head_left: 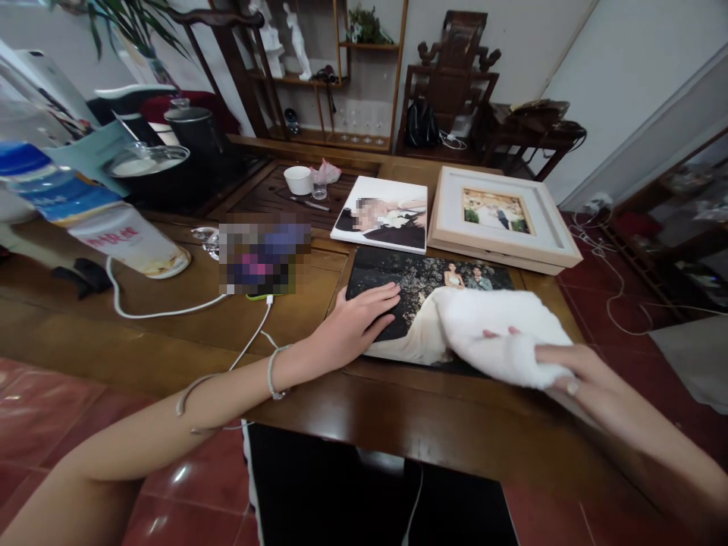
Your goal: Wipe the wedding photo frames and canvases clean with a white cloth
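A dark photo print [421, 280] of a couple lies flat near the front of the wooden table [364, 425]. My left hand [361, 315] rests flat on its left edge, fingers stretched out and together. My right hand [569, 368] grips a white cloth [500, 330] that lies over the print's lower right part. The cloth hides that corner of the print.
Behind the print lie a smaller photo canvas [384, 212] and a framed picture [500, 220]. A phone [265, 258] on a white cable, a water bottle [85, 208], a white cup [297, 180] and a tea tray sit to the left. Carved chairs and shelves stand behind.
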Motion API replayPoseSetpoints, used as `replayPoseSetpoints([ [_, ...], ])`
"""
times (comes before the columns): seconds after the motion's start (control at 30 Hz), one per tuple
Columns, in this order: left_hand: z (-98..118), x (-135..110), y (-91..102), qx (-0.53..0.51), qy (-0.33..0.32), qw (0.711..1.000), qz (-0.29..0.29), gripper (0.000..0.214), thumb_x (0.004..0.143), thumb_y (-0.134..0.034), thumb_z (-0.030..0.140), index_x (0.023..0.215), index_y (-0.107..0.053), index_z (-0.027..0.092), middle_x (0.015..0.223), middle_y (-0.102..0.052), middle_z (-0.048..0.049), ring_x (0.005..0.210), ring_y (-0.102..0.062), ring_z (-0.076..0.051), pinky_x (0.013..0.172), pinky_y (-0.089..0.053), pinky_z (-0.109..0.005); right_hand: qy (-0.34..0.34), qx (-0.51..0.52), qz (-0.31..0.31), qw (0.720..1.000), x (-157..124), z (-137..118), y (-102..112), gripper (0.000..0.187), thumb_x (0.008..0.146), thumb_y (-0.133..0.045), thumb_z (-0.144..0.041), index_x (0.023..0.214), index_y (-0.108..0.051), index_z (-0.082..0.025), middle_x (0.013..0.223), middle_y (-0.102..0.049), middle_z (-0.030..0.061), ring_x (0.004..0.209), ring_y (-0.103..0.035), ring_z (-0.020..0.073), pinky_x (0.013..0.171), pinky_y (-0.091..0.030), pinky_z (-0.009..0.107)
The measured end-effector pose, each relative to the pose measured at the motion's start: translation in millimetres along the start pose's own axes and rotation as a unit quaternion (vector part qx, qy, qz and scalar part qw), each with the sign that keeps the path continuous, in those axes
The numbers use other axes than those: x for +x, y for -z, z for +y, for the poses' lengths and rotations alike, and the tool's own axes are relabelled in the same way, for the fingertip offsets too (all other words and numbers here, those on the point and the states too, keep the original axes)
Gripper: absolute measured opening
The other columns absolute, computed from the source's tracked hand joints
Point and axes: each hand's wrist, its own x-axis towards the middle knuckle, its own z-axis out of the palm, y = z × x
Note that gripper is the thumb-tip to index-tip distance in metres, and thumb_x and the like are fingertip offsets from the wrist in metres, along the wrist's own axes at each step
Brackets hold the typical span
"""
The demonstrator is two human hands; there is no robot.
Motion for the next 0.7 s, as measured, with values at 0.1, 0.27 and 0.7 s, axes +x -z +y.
replayPoseSetpoints([
  [0.1, 1, 0, 0.7, 0.001, 0.000, 1.000, -0.003, 0.035, 0.096, -0.038, 0.026, 0.130, -0.047, 0.024, 0.140, -0.047, -0.0076, 0.131, -0.042, -0.021, 0.107, -0.025, -0.050, -0.008, 0.042, 0.012, 0.999, 42, 9, 15, 0.015, 0.072, -0.050, -0.027, 0.064, -0.062, -0.021, 0.080, -0.067, 0.0053, 0.085, -0.060, 0.0310, 0.087, -0.042, 0.041],
  [0.27, 0, -1, 1.2, -0.002, -0.001, 1.000, -0.004, 0.035, 0.096, -0.038, 0.025, 0.130, -0.047, 0.024, 0.140, -0.047, -0.0076, 0.131, -0.041, -0.021, 0.107, -0.024, -0.051, -0.032, 0.039, 0.106, 0.993, 77, 16, 21, 0.011, 0.074, -0.051, -0.025, 0.070, -0.059, -0.019, 0.089, -0.065, 0.0071, 0.098, -0.055, 0.0302, 0.089, -0.037, 0.035],
  [0.7, -2, 1, -0.5, -0.005, 0.000, 1.000, -0.002, 0.035, 0.096, -0.040, 0.025, 0.130, -0.048, 0.024, 0.140, -0.048, -0.0070, 0.131, -0.041, -0.020, 0.107, -0.026, -0.048, -0.011, 0.031, 0.007, 0.999, -43, -11, -25, 0.031, 0.061, -0.055, -0.033, 0.083, -0.070, -0.050, 0.087, -0.071, 0.0028, 0.097, -0.063, 0.0369, 0.082, -0.051, 0.054],
])
